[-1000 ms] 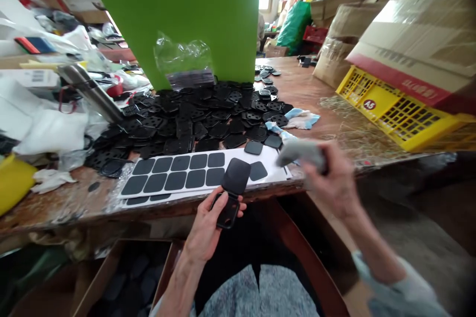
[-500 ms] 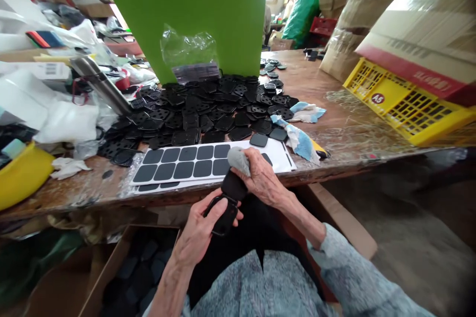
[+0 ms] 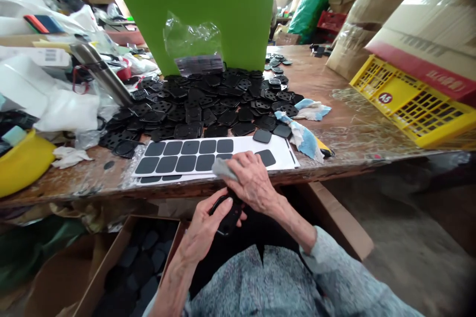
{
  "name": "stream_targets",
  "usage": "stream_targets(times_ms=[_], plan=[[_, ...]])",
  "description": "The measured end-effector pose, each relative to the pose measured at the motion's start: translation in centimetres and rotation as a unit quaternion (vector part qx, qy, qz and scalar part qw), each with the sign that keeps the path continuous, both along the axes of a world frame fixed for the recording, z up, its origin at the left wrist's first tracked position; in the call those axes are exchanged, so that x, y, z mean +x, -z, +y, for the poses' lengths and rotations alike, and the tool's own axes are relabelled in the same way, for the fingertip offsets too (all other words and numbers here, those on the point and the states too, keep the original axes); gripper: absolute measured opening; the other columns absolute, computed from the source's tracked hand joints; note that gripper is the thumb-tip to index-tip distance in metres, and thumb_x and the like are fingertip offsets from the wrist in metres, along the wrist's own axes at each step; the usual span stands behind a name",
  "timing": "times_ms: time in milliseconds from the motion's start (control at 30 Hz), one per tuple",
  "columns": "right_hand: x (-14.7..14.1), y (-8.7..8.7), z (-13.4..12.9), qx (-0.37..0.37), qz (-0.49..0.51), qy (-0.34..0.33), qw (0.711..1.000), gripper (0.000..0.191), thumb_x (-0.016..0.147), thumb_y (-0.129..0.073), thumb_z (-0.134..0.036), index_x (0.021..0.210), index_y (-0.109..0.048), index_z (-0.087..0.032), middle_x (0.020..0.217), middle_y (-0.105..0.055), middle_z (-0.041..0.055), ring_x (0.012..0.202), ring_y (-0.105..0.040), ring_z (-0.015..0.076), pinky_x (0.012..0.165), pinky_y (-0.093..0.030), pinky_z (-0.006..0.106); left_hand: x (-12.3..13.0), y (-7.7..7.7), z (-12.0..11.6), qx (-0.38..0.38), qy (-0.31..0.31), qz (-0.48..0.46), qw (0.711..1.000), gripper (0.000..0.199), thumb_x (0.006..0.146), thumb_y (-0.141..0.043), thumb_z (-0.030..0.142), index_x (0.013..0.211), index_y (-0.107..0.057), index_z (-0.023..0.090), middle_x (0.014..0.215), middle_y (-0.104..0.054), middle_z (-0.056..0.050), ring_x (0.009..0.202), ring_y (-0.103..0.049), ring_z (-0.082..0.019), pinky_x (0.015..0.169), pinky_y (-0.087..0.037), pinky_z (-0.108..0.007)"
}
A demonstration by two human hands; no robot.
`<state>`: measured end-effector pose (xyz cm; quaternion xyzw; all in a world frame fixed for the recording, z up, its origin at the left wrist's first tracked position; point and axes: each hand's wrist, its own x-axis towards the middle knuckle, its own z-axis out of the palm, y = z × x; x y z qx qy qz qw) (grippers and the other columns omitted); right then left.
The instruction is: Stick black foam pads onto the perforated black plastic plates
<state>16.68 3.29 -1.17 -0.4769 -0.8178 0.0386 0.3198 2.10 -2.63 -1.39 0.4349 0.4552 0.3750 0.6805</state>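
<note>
- Head view: left hand [image 3: 203, 230] grips a black plastic part [image 3: 227, 215] just below the table edge [image 3: 111, 193], fingers curled round its lower end, thumb along the side.
- Right hand [image 3: 255, 183] is clenched on a grey cloth wad [image 3: 223, 168] and bears down on the top of the part; the hand hides most of the contact.
- Step, as I read it: wiping or pressing the part's face with the cloth, held in the air over the lap, not on the table.
- Next move likely needs the left grip to hold firm against the push, then the right hand lifted clear to check the face.
- Pose: left forearm comes up from lower left, wrist bent back; right forearm comes in from lower right, wrist flexed, knuckles up.
- Just beyond: white backing sheet [image 3: 282, 156] with black pads [image 3: 186, 156], then a pile of black parts [image 3: 208, 106]. Cardboard box [image 3: 111, 262] sits under the table at left.
</note>
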Motion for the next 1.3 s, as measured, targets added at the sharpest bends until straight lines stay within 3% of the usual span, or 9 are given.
stream_targets(times_ms=[167, 367, 500, 633, 833, 900, 967, 1133, 1300], plan=[[3.1, 0.3, 2.0, -0.067, 0.107, 0.127, 0.984, 0.026, 0.093, -0.035, -0.038, 0.088, -0.053, -0.02, 0.08, -0.056, 0.0044, 0.075, -0.051, 0.0176, 0.068, -0.042, 0.03, -0.4, -0.3, -0.2, -0.047, -0.042, -0.028, 0.998, 0.034, 0.082, -0.057, 0.034, 0.11, -0.058, 0.014, 0.088, -0.068, -0.011, 0.07, -0.063, -0.017, 0.063, -0.048, -0.027], [0.7, -0.5, -2.2, 0.024, 0.015, -0.037, 0.999, 0.03, 0.088, -0.047, -0.037, 0.116, -0.051, -0.026, 0.129, -0.048, 0.0056, 0.122, -0.035, 0.0262, 0.105, -0.02, 0.048, 0.3, 0.5, 0.6, -0.024, -0.057, -0.061, 0.996, 0.034, 0.079, -0.062, 0.031, 0.109, -0.06, 0.016, 0.084, -0.069, -0.007, 0.069, -0.064, -0.017, 0.064, -0.048, -0.027], [1.1, 0.2, -0.3, -0.027, 0.046, -0.001, 0.999, 0.026, 0.091, -0.041, -0.035, 0.107, -0.055, -0.022, 0.104, -0.058, 0.0067, 0.098, -0.051, 0.021, 0.087, -0.04, 0.037, -0.1, -0.3, -0.1, -0.039, -0.022, -0.02, 0.999, 0.029, 0.08, -0.061, 0.03, 0.104, -0.061, 0.014, 0.082, -0.069, -0.009, 0.063, -0.063, -0.016, 0.06, -0.047, -0.026], [8.1, 0.0, 3.6, -0.035, 0.083, 0.133, 0.987, 0.028, 0.09, -0.041, -0.041, 0.086, -0.056, -0.018, 0.074, -0.056, 0.0035, 0.065, -0.05, 0.0156, 0.063, -0.041, 0.028, -0.6, -0.9, -0.5, -0.061, -0.044, -0.074, 0.994, 0.025, 0.08, -0.06, 0.029, 0.1, -0.058, 0.014, 0.081, -0.069, -0.012, 0.064, -0.064, -0.019, 0.057, -0.047, -0.028], [18.6, -2.2, 4.3, 0.077, -0.063, 0.364, 0.926, 0.05, 0.082, -0.05, -0.049, 0.115, -0.052, -0.012, 0.117, -0.053, 0.0188, 0.106, -0.047, 0.0318, 0.085, -0.037, 0.045, -0.7, 0.5, 0.8, -0.074, -0.017, -0.135, 0.988, 0.018, 0.083, -0.056, 0.025, 0.098, -0.055, 0.014, 0.081, -0.068, -0.013, 0.066, -0.065, -0.021, 0.056, -0.048, -0.028], [17.4, -2.4, 2.2, 0.068, -0.028, 0.346, 0.935, 0.043, 0.085, -0.047, -0.042, 0.114, -0.054, -0.011, 0.117, -0.054, 0.0177, 0.108, -0.047, 0.0318, 0.089, -0.036, 0.049, -0.4, 1.1, 1.2, -0.084, -0.008, -0.146, 0.986, 0.017, 0.084, -0.054, 0.023, 0.098, -0.054, 0.015, 0.081, -0.069, -0.014, 0.065, -0.065, -0.021, 0.055, -0.048, -0.028], [14.0, -2.0, -0.3, -0.06, 0.109, 0.22, 0.967, 0.033, 0.091, -0.037, -0.037, 0.106, -0.058, -0.017, 0.1, -0.062, 0.0097, 0.092, -0.056, 0.0226, 0.083, -0.042, 0.04, -0.1, 1.5, 1.5, -0.093, 0.004, -0.154, 0.984, 0.017, 0.083, -0.054, 0.023, 0.099, -0.054, 0.015, 0.08, -0.069, -0.014, 0.065, -0.066, -0.021, 0.055, -0.048, -0.028], [6.0, 0.1, -3.3, -0.35, 0.409, -0.016, 0.843, 0.028, 0.087, -0.049, -0.041, 0.104, -0.058, -0.021, 0.082, -0.062, 0.001, 0.068, -0.057, 0.0124, 0.061, -0.046, 0.025, 0.0, 1.3, 1.6, -0.119, 0.039, -0.167, 0.978, 0.025, 0.084, -0.052, 0.028, 0.104, -0.054, 0.013, 0.081, -0.069, -0.015, 0.067, -0.067, -0.024, 0.057, -0.049, -0.031], [5.1, 1.9, -4.0, -0.389, 0.557, -0.004, 0.734, 0.02, 0.082, -0.059, -0.036, 0.093, -0.058, -0.019, 0.072, -0.057, -0.0028, 0.056, -0.051, 0.0061, 0.05, -0.037, 0.018, -1.4, 0.9, 1.2, -0.116, 0.056, -0.275, 0.953, 0.051, 0.089, -0.036, 0.047, 0.125, -0.046, 0.012, 0.1, -0.066, -0.02, 0.087, -0.066, -0.032, 0.069, -0.048, -0.035]])
